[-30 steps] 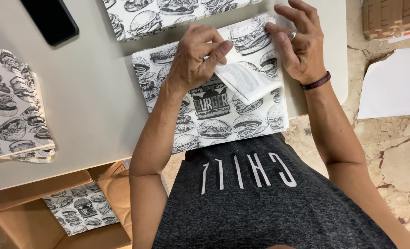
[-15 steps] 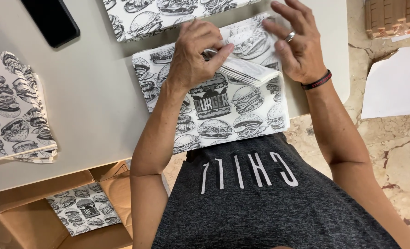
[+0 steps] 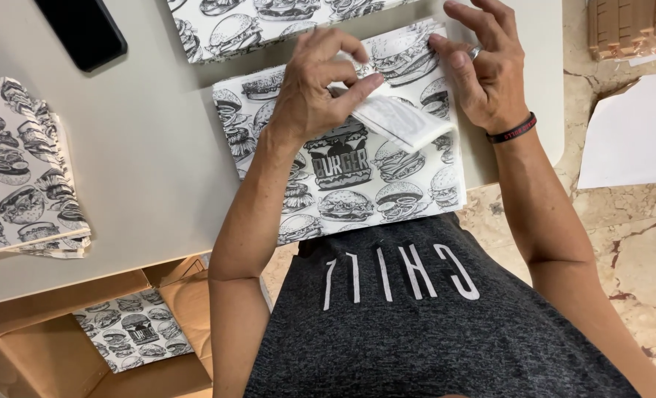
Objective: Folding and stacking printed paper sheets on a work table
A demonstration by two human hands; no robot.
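**Q:** Surface and surroundings, nearest first?

**A:** Pale grey tabletop (image 3: pixel 151 147), smooth, with marbled beige stone floor (image 3: pixel 637 243) to the right. Nearest below: open brown cardboard box (image 3: pixel 40 354), holding a small stack of white paper sheets printed with black burger drawings (image 3: pixel 132 332).

**Q:** Next out?

**A:** Wide stack of burger-printed white paper sheets (image 3: pixel 357 191), flat at the near table edge, overhanging it slightly. Top sheet lifted into a folded white flap (image 3: pixel 405 121), plain underside up, near the stack's middle right.

**Q:** Hands?

**A:** Left hand (image 3: pixel 317 92) over the stack's upper centre; thumb and forefinger pressed together on the flap's upper left end, remaining fingers curled. Right hand (image 3: pixel 486 70) at the stack's upper right corner; fingers spread and bent, thumb tip on the printed paper just above the flap, silver ring on one finger, dark wristband at the wrist. Not clamped on anything.

**Q:** Further items?

**A:** Left edge: fanned pile of burger-printed paper (image 3: pixel 18 177), well apart from the hands. Right, on the floor: plain white sheet (image 3: pixel 634 136). Far side: another burger-printed sheet (image 3: pixel 269 22), just beyond the wide stack. Far left: flat black rectangular phone (image 3: pixel 84 29). Far right corner: brown corrugated cardboard pieces (image 3: pixel 630 26).
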